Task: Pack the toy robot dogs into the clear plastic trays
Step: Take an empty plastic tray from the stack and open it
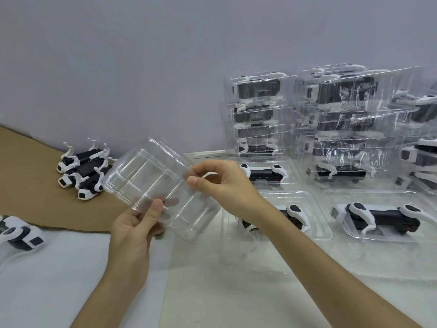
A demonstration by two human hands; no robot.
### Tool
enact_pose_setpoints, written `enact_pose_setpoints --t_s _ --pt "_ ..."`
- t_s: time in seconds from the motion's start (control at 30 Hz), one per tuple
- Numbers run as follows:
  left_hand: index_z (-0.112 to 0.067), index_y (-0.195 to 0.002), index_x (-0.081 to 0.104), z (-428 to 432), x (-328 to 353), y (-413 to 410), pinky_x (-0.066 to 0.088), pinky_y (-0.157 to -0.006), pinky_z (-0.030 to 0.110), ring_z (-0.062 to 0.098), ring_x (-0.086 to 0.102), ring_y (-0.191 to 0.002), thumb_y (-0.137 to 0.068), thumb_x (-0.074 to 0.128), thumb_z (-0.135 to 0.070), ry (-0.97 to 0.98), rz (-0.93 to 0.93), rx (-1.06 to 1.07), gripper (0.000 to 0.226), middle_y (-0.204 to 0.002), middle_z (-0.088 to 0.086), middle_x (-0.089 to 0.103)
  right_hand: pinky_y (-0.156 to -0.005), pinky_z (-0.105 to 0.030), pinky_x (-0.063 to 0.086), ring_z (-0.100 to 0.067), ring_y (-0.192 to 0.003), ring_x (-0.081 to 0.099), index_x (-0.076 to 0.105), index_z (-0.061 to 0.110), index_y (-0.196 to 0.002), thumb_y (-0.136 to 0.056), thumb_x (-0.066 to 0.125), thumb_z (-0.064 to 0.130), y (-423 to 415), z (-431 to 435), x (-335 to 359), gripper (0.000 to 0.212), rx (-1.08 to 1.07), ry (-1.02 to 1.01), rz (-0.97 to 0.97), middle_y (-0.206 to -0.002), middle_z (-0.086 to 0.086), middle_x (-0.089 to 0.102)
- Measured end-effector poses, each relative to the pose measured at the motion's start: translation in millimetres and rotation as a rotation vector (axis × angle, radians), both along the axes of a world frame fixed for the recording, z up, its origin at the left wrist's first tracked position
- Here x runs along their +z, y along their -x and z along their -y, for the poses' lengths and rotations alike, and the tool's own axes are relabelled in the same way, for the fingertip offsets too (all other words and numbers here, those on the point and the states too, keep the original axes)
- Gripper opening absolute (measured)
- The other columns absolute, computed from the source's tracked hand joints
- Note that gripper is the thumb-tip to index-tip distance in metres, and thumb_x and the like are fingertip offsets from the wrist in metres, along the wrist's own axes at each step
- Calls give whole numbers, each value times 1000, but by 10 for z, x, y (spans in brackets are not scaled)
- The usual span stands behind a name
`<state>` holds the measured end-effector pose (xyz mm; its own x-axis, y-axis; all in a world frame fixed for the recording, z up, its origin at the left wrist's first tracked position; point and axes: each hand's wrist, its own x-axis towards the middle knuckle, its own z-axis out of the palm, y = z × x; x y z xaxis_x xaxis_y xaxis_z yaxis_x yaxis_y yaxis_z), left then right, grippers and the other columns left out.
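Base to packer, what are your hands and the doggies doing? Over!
Left hand, right hand: both pinching an empty clear tray, held up. Three loose toy dogs lie on the cardboard. Nothing seen in the way.

The right forearm (267,216) hides most of one packed dog (295,211); the left edge crops a loose dog (21,234).
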<state>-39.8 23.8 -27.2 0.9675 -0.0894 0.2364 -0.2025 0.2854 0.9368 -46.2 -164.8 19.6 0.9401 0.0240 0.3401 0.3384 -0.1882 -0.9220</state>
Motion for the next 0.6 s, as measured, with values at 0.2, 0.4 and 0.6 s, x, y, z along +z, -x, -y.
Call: enact_pose_setpoints --t_s 0.2,0.4,0.6 --pt "-22 -94 80 -4 -3 2 40 -61 29 16 53 -66 -88 60 -33 -73 56 -27 24 -106 6 77 -81 -31 51 -16 -79 63 71 8 -101 -96 67 13 14 25 5 8 -32 6 -9 -91 0 65" --pt "-22 -89 81 -44 -16 -18 49 -69 34 18 69 -66 -84 75 -27 -149 79 18 9 -92 12 78 -96 -53 50 -38 -87 66 74 12 -111 -98 64 17 35 44 34 17 -32 95 -9 -107 -14 68" --pt "-25 -79 80 20 -69 10 52 -69 35 21 68 -63 -89 68 -6 -127 84 148 25 -83 9 78 -89 -48 51 -39 -81 62 73 10 -112 -98 65 16 61 33 50 18 -1 154 1 -108 -15 68"
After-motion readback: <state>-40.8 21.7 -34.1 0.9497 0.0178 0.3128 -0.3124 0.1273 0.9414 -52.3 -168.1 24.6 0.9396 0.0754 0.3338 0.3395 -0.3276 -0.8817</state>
